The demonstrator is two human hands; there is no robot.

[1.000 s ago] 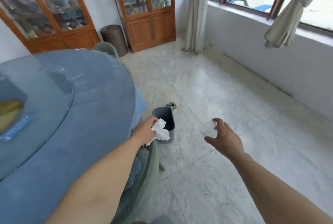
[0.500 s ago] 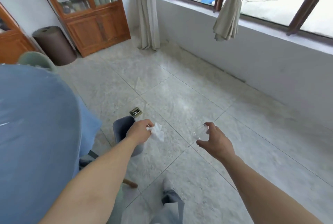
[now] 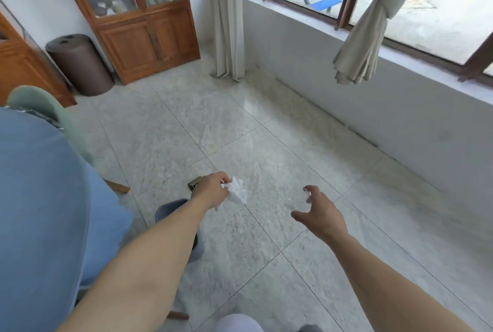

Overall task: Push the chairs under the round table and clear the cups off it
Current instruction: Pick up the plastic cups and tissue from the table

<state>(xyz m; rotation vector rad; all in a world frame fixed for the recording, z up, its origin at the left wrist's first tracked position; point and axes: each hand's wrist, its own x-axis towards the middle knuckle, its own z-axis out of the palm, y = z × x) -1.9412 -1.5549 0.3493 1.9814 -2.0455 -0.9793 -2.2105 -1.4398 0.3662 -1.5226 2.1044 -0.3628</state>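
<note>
My left hand point(image 3: 212, 189) pinches a crumpled white tissue point(image 3: 237, 193) out over the tiled floor. My right hand point(image 3: 318, 211) curls around a clear plastic cup point(image 3: 300, 201), which is faint and hard to make out. The round table with its blue cloth point(image 3: 40, 198) fills the left edge. A pale green chair point(image 3: 45, 107) stands at the table's far side. Under my left forearm sits a small grey bin point(image 3: 168, 210), partly hidden by the arm.
A wooden glass-door cabinet point(image 3: 144, 24) and a brown round bin point(image 3: 80, 65) stand at the back wall. A low white wall point(image 3: 373, 97) under windows runs along the right, with tied curtains point(image 3: 368, 30). A small metal floor socket point(image 3: 194, 183) lies behind my left hand.
The view has swung right, away from the table. Both hands moved past the grey bin and out over the floor, still holding the tissue and the cup.
</note>
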